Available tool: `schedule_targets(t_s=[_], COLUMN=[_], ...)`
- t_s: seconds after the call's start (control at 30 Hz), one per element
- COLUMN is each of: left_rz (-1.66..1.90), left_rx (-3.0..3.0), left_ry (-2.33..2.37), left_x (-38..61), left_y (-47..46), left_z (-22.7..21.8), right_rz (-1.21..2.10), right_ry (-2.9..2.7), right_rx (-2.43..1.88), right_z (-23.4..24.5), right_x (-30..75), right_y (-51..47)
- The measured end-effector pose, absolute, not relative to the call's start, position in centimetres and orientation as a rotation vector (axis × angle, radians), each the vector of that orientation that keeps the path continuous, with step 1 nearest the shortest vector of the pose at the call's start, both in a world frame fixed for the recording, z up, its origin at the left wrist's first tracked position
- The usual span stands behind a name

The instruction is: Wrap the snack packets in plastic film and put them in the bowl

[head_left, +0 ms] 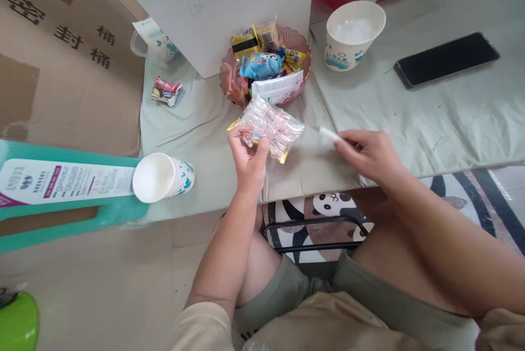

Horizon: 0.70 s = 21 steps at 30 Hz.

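Note:
My left hand (pixel 249 161) grips a flat snack packet (pixel 270 128) with pink and yellow print, its surface covered in crinkled clear plastic film. The thumb presses on the front of it and the fingers go round its left side. To the right, my right hand (pixel 369 153) pinches a small white strip (pixel 328 134) between thumb and fingers. A faint, translucent streak lies between this strip and the packet; whether it joins them I cannot tell. Just behind the packet stands a pinkish scalloped bowl (pixel 305 54) filled with several wrapped snacks, among them a blue packet (pixel 262 65).
A paper cup (pixel 355 36) with whitish contents and a black phone (pixel 447 60) are at the right. Another paper cup (pixel 164 177) lies tipped near the left front edge. A small wrapped snack (pixel 166 91) rests by a cardboard box (pixel 82 83). A white box (pixel 229 1) stands behind.

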<state>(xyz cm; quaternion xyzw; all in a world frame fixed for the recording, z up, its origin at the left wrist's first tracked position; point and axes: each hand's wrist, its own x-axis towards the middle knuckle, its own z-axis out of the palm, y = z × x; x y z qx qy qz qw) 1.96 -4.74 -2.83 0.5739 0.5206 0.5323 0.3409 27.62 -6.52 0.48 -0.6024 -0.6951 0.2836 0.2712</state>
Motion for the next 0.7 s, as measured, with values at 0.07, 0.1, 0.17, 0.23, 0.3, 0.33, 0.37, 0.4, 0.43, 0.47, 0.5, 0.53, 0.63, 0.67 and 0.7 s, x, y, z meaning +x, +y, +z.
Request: schedule_targets(t_s=[0.07, 0.1, 0.17, 0.23, 0.3, 0.33, 0.37, 0.4, 0.43, 0.47, 0.5, 0.53, 0.63, 0.67, 0.7], left_rz=[1.386, 1.376, 1.313, 1.211, 1.114, 1.085, 1.075, 1.081, 1.089, 1.097, 1.097, 1.09, 1.056, 1.052, 1.058], left_rx=[1.432, 1.421, 1.464, 1.575, 1.721, 1.787, 1.837, 1.87, 1.891, 1.897, 1.889, 1.864, 1.708, 1.651, 1.596], left_ry=[1.296, 1.274, 1.278, 1.354, 1.47, 1.523, 1.559, 1.576, 1.575, 1.567, 1.556, 1.547, 1.563, 1.575, 1.587], left_x=[3.3, 4.1, 5.6, 6.2, 5.8, 5.2, 4.6, 3.9, 3.3, 2.7, 2.4, 2.1, 1.9, 1.9, 1.8], left_y=[-5.4, -5.8, -6.8, -7.5, -7.6, -7.3, -6.9, -6.5, -5.9, -5.4, -5.0, -4.6, -4.1, -4.1, -4.0], left_z=[-3.2, -3.4, -3.6, -3.5, -3.2, -3.0, -2.8, -2.7, -2.5, -2.4, -2.3, -2.2, -2.1, -2.0, -2.0], right_rz=[0.534, 0.448, 0.344, 0.289, 0.266, 0.241, 0.198, 0.139, 0.077, 0.035, 0.03, 0.071, 0.333, 0.412, 0.474], right_ry=[-1.741, -1.696, -1.662, -1.671, -1.706, -1.718, -1.716, -1.698, -1.669, -1.648, -1.65, -1.688, -1.926, -1.996, -2.045], right_rx=[-1.746, -1.785, -1.844, -1.913, -2.013, -2.068, -2.119, -2.159, -2.177, -2.161, -2.107, -2.017, -1.604, -1.468, -1.361], right_z=[-0.2, -0.5, -1.2, -1.6, -1.8, -1.8, -1.7, -1.7, -1.6, -1.5, -1.5, -1.4, -1.3, -1.3, -1.3], right_x=[28.4, 28.7, 28.9, 29.0, 29.0, 29.1, 29.1, 29.1, 29.0, 28.9, 28.7, 28.3, 26.7, 26.1, 25.5], right_y=[-6.2, -5.9, -5.4, -4.9, -4.4, -4.2, -4.1, -4.0, -4.0, -4.0, -4.1, -4.2, -4.7, -4.9, -5.1])
